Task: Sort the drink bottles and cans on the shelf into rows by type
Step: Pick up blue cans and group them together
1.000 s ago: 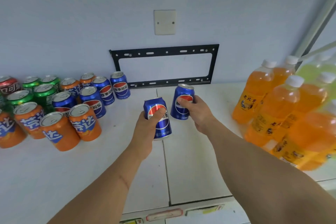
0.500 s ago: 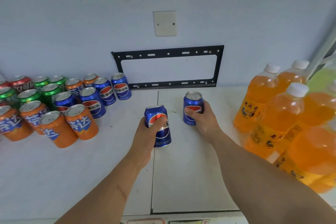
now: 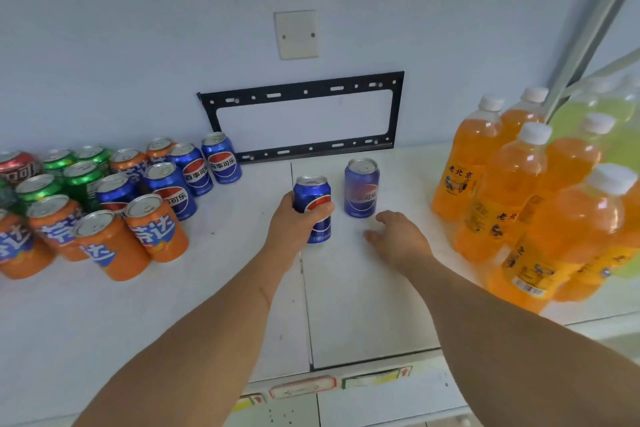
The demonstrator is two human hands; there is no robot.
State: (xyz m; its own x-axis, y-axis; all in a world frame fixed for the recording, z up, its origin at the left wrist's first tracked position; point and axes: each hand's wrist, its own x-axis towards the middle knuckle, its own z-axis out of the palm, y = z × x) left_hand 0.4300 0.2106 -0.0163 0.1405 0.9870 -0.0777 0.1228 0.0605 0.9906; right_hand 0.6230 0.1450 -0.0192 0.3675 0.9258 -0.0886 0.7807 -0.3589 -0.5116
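My left hand (image 3: pixel 294 224) grips a blue Pepsi can (image 3: pixel 313 201) upright at the middle of the white shelf (image 3: pixel 363 305). A second blue Pepsi can (image 3: pixel 361 188) stands free on the shelf just to its right. My right hand (image 3: pixel 398 239) hovers in front of that can with fingers apart and nothing in it. At the left, more blue Pepsi cans (image 3: pixel 188 170) stand among orange Fanta cans (image 3: pixel 156 232), green cans (image 3: pixel 81 177) and a red cola can (image 3: pixel 19 166).
Orange drink bottles (image 3: pixel 502 184) with white caps crowd the right side, with pale green bottles (image 3: pixel 616 121) behind them. A black metal bracket (image 3: pixel 304 116) and a blank wall plate (image 3: pixel 296 35) are on the back wall. Price labels (image 3: pixel 301 388) line the shelf's front edge.
My right hand has let go of the second Pepsi can, which now stands on the shelf, and has drawn back toward me. My left hand still holds its can.
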